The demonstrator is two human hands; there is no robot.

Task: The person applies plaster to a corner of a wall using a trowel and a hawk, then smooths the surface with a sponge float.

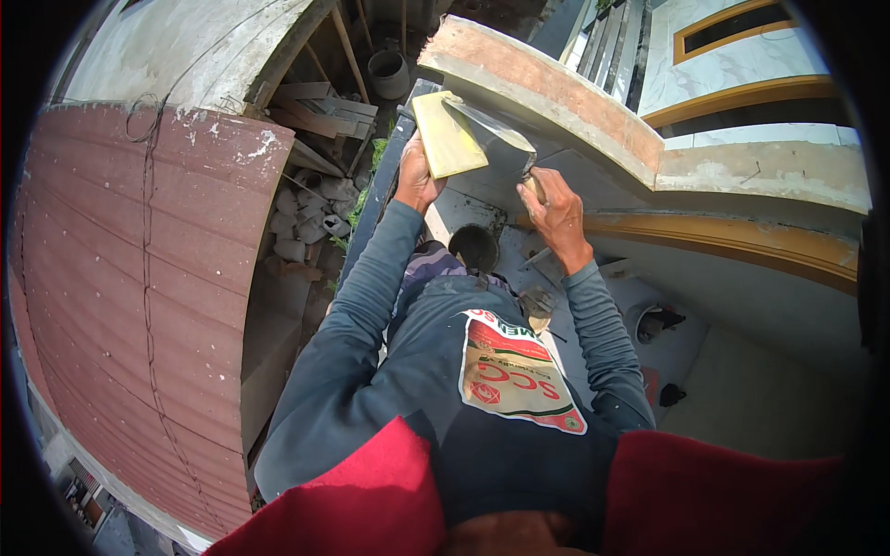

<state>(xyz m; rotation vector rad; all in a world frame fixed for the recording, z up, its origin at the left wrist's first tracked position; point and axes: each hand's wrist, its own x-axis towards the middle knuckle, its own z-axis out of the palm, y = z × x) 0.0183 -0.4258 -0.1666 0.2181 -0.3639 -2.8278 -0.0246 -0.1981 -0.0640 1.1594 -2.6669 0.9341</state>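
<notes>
2 hands, upper mid of frame: L hand [419, 176] gripping 1 yellow board [449, 139] by its lower L edge, most fingers hidden behind it; R hand [558, 218] closed round the handle of 1 trowel [499, 125], handle partly covered by fingers, blade pointing up-L w/ tip over the board's upper R part, can't tell if touching. Board's underside hidden. 3 buckets visible: dark bucket [475, 247] nr ctr of frame, contents too dark to make out; pale bucket [388, 76] top, L of ctr; white bucket [638, 321] R of ctr w/ dark stuff inside, unclear what. 1 red roof [102, 269] fills L side, cut off by black rim, thin dark cable [146, 250] running down it. Planks [326, 107] upper L of ctr overlap, too jumbled to count; ditto pale rubble [295, 218] below them. 1 broad ledge [547, 79] upper R, running out to R rim. 1 dark shirt [408, 357], lower mid, w/ 1 printed patch [519, 375]; legs mostly hidden beyond it
</notes>
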